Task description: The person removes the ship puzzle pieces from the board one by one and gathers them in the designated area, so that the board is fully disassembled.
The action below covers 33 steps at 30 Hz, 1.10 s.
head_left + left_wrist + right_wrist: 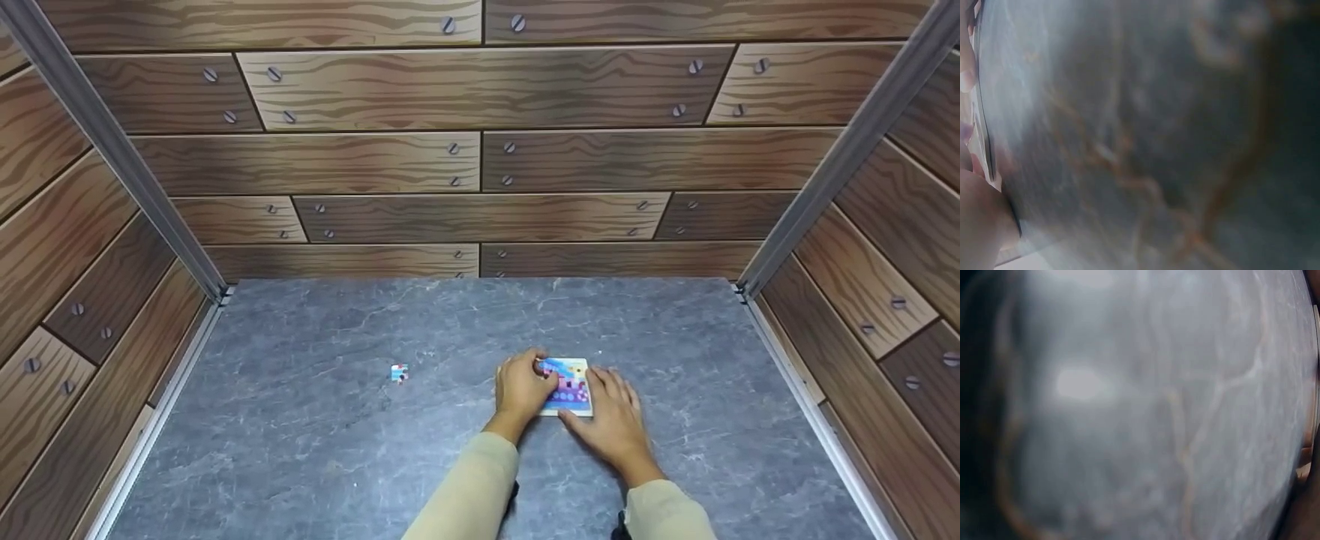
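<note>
On the bench (315, 435), we see the left hand (521, 386) gripping a jigsaw puzzle (574, 387), the right hand (616, 420) spread wide around its near right corner, presumably bracing it; a loose piece (400, 373) lies apart.

both wrist views blur the grey tabletop (1129, 455), the right catching glare.

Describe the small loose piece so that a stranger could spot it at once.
On the gray marbled tabletop, find the bright picture board with its white border, then look across to its left. There lies a small piece patterned in white, light blue and red. It is far smaller than the board and lies by itself, with nothing touching it.
</note>
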Available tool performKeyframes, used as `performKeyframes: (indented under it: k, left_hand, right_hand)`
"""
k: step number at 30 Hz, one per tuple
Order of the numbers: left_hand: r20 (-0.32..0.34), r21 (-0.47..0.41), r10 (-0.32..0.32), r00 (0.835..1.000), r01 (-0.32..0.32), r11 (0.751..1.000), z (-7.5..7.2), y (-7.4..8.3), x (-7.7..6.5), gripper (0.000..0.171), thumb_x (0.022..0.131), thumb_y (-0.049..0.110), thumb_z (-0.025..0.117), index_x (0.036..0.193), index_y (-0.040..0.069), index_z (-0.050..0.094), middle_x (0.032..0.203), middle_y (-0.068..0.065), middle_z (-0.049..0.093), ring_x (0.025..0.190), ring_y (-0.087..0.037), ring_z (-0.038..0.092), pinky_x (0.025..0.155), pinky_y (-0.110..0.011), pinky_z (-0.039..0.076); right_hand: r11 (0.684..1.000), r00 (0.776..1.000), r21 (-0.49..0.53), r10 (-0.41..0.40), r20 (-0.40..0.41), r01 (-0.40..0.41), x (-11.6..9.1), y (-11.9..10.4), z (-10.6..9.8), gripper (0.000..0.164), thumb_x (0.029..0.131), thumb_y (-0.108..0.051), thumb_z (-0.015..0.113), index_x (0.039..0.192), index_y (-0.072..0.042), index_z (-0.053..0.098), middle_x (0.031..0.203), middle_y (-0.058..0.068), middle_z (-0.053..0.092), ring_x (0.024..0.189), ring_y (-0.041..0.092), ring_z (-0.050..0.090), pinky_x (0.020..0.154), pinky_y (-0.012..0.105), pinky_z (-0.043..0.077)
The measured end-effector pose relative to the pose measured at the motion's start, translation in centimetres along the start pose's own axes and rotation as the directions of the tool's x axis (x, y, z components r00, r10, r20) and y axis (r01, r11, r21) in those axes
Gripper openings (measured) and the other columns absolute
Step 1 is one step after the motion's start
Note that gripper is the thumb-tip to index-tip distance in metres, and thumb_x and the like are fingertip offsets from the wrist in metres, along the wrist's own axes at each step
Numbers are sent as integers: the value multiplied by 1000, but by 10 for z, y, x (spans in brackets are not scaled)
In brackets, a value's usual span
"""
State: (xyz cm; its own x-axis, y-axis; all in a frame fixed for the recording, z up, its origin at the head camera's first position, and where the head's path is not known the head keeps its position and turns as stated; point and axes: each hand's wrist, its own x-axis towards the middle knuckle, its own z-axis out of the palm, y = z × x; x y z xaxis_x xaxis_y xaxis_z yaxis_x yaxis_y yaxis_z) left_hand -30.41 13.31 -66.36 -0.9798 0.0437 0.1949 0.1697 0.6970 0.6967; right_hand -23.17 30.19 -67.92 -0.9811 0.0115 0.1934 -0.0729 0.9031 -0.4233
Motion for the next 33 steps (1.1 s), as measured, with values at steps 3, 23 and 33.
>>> performKeyframes:
  k: [3, 23, 33]
  left_hand:
    - [-11, 28, 7, 1000, -6, 1000, 1, -2, -1, 30, 85, 32, 88, 112, 22, 80, 81, 11, 74, 87, -17, 69, 88, -37, 50]
    - [181, -80, 89, 979, -76, 994, -15, -7, 3, 40, 90, 25, 80, 129, 19, 74, 106, 5, 84, 108, -23, 73, 102, -42, 48]
    - [233, -201, 92, 968, -44, 979, -22, -12, 5, 30, 93, 11, 81, 121, 13, 71, 106, -2, 83, 91, -15, 71, 88, -30, 56]
  right_hand:
    - [1000, 1000, 0, 0, -2, 0, -1, -1, 1, 94, 90, -60, 77, 159, -1, 50, 163, 21, 51, 158, 50, 38, 130, 67, 24]
    - [1000, 1000, 6, 12, 14, -12, 1, -1, -3, 96, 92, -63, 75, 160, -1, 47, 165, 21, 49, 159, 49, 36, 131, 67, 22]
    - [1000, 1000, 5, 9, 12, -9, -1, 0, -1, 95, 92, -62, 75, 160, -1, 48, 165, 22, 49, 158, 50, 36, 131, 68, 22]
